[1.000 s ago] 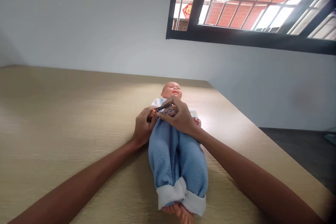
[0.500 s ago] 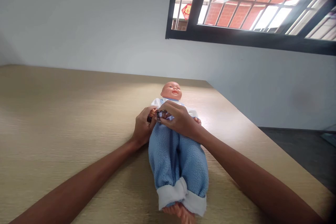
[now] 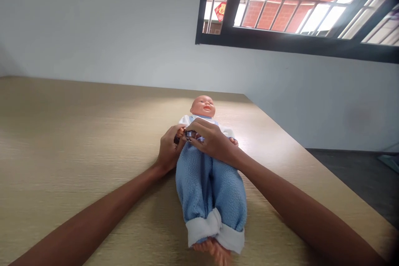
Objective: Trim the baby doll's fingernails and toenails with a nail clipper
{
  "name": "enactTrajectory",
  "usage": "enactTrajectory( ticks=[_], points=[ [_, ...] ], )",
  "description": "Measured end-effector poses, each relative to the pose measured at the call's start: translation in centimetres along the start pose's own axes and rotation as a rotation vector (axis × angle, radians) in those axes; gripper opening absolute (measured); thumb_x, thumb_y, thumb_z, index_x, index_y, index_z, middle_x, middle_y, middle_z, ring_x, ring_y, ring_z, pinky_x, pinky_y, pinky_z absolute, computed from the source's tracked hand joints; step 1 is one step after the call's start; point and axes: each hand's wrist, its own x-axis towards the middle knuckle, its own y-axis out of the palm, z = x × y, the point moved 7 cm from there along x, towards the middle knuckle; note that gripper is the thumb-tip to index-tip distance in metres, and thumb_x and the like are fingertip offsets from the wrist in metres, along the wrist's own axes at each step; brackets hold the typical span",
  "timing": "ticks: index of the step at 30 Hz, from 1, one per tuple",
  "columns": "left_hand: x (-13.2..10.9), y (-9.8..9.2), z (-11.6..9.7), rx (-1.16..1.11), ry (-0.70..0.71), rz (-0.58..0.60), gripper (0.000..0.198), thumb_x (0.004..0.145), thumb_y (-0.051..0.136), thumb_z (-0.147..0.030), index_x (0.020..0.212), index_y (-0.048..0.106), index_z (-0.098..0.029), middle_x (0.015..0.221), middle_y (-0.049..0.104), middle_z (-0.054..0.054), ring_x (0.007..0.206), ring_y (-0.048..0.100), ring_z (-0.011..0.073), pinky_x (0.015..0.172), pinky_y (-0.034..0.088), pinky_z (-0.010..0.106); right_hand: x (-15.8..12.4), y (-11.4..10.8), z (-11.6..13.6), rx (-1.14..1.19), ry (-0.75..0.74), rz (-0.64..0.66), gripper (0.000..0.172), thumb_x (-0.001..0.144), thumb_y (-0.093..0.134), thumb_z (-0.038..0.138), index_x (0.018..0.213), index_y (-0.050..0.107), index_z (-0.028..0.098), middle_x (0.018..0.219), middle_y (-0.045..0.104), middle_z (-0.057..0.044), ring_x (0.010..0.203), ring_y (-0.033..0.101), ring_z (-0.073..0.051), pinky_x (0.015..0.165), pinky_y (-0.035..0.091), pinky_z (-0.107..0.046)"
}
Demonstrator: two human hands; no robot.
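A: Where was the baby doll (image 3: 207,162)?

B: It lay on its back on the wooden table (image 3: 77,141), head toward the wall, in blue fleece trousers (image 3: 210,187) with white cuffs.

A: And the hands?

B: The left hand (image 3: 168,151) was curled around the doll's small hand at its side. The right hand (image 3: 212,141) lay over the doll's chest, fingertips pinched on a small dark tool (image 3: 189,134) there; I couldn't tell what kind.
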Motion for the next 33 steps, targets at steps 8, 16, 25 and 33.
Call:
enactTrajectory(
  ticks=[8,16,25,33],
  points=[
    [0.0,0.0,0.0,0.012,-0.001,0.010,0.026,0.098,0.052,-0.038,0.112,0.063,-0.019,0.104,0.071,0.006,0.087,0.064,0.0180,0.082,0.051,0.031,0.2,0.2,0.1,-0.033,0.002,0.033,0.006,0.092,0.051,0.014,0.094,0.055,0.019,0.087,0.054,-0.002,0.072,0.049,-0.013,0.065,0.043,-0.029],
    [0.1,0.0,0.0,0.030,-0.002,0.004,0.026,0.098,0.052,-0.040,0.111,0.062,-0.019,0.101,0.071,0.005,0.087,0.063,0.0182,0.082,0.051,0.031,0.3,0.3,0.6,0.008,-0.021,0.088,0.015,0.095,0.043,0.010,0.099,0.054,0.020,0.099,0.057,-0.005,0.086,0.054,-0.016,0.076,0.047,-0.031],
    [0.1,0.1,-0.3,0.061,0.014,0.012,0.025,0.099,0.048,-0.034,0.114,0.061,-0.020,0.105,0.070,0.006,0.091,0.064,0.0192,0.084,0.051,0.032,-0.1,0.3,-1.2,0.077,0.058,-0.035,0.014,0.092,0.054,0.017,0.104,0.048,0.021,0.095,0.056,-0.004,0.080,0.053,-0.015,0.069,0.048,-0.029],
    [0.1,0.2,-0.4,0.082,0.037,0.027,0.025,0.099,0.047,-0.033,0.115,0.061,-0.020,0.105,0.069,0.006,0.090,0.062,0.0187,0.083,0.050,0.031,0.0,0.6,-1.1,0.105,0.068,0.040,0.013,0.093,0.056,0.019,0.102,0.048,0.022,0.093,0.054,-0.002,0.078,0.052,-0.014,0.071,0.047,-0.030]
  ],
)
